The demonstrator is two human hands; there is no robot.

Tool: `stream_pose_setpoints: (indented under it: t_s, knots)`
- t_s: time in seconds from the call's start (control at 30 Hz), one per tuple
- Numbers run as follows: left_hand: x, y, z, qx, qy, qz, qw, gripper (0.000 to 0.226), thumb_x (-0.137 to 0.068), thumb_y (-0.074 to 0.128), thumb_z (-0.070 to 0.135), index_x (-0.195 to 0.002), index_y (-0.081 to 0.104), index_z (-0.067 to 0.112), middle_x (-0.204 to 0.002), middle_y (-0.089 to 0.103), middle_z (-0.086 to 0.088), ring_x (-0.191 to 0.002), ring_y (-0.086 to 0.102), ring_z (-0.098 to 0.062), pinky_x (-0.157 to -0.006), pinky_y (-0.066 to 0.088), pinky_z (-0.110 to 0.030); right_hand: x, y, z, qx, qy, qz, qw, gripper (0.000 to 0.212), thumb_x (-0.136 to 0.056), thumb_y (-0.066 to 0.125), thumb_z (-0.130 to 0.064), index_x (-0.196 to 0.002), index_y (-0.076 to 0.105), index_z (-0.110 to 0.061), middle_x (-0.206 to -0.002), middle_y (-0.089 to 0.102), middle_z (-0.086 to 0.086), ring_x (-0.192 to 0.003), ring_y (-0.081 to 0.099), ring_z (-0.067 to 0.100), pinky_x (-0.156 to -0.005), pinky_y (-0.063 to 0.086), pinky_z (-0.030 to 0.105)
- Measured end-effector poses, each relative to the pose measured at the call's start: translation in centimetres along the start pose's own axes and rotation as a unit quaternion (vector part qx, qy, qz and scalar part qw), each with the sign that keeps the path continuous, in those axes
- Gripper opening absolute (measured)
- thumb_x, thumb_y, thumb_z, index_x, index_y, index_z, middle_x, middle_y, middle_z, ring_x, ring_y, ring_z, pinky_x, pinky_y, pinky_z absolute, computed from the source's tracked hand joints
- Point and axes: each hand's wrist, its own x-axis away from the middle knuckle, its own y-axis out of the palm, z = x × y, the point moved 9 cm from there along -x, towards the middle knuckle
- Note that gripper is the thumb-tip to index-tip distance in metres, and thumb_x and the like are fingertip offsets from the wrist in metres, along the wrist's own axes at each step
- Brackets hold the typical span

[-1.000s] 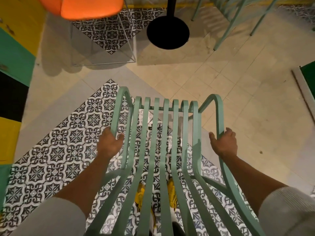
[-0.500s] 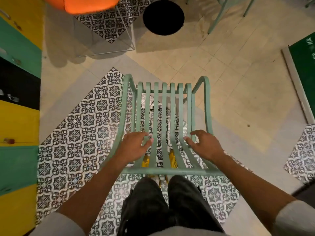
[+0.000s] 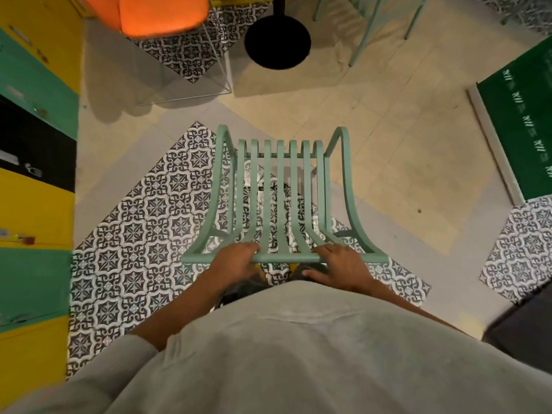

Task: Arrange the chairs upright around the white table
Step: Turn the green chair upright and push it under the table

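A mint-green slatted metal chair [image 3: 280, 198] stands directly below me on the patterned floor tiles, its seat front pointing towards the black round table base [image 3: 277, 43]. My left hand [image 3: 236, 261] and my right hand [image 3: 340, 265] both grip the top rail of the chair's back, left of centre and right of centre. The white tabletop itself is out of view; only its black post and foot show at the top.
An orange chair [image 3: 149, 13] on a thin wire frame stands at the top left. Legs of another mint-green chair [image 3: 367, 28] show at the top right. Coloured cabinets [image 3: 33, 174] line the left edge; a green mat [image 3: 519, 127] lies at the right.
The chair has tipped from leaning towards me to standing upright on the floor. My hands moved from its armrests, over the slats, to the back's top rail.
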Motion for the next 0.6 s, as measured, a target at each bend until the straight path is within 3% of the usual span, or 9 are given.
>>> stream_pose_setpoints:
  t_s: [0.17,0.3,0.5,0.6]
  knots:
    - [0.0,0.1,0.2,-0.042,-0.022,0.053,0.997,0.034,-0.094,0.07,0.038,-0.125,0.068,0.026,-0.118,0.075,-0.002,-0.11,0.07,-0.028,-0.089,0.054,-0.039,-0.3,-0.2,-0.1,0.019,0.017,0.031,0.999,0.072,-0.098,0.046,-0.085,-0.13,0.069,-0.024,-0.119,0.078,0.005,-0.108,0.074,0.03,-0.094,0.056,0.04]
    - [-0.3,0.2,0.1,-0.061,-0.032,0.071,0.995,0.033,-0.092,0.07,0.03,-0.125,0.07,0.028,-0.111,0.077,-0.001,-0.104,0.072,-0.027,-0.088,0.055,-0.039,-0.9,0.1,0.1,0.04,0.033,0.015,0.999,0.059,-0.102,0.051,-0.077,-0.123,0.069,-0.025,-0.112,0.077,0.001,-0.1,0.075,0.026,-0.086,0.055,0.035]
    - [-1.3,0.4,0.0,-0.093,-0.034,0.067,0.993,0.032,-0.093,0.068,0.024,-0.124,0.071,0.028,-0.106,0.077,-0.002,-0.1,0.073,-0.027,-0.087,0.057,-0.041,-2.0,0.8,1.1,0.054,0.067,-0.027,0.996,0.044,-0.106,0.063,-0.057,-0.13,0.07,-0.02,-0.111,0.077,0.003,-0.097,0.075,0.024,-0.072,0.046,0.031]
    - [-1.8,0.2,-0.1,-0.095,-0.025,0.06,0.993,0.031,-0.093,0.069,0.024,-0.124,0.071,0.027,-0.106,0.078,-0.003,-0.1,0.073,-0.028,-0.087,0.056,-0.04,-2.7,0.5,1.4,0.067,0.077,-0.039,0.994,0.04,-0.108,0.061,-0.053,-0.13,0.071,-0.021,-0.111,0.077,0.004,-0.095,0.075,0.024,-0.076,0.055,0.033]
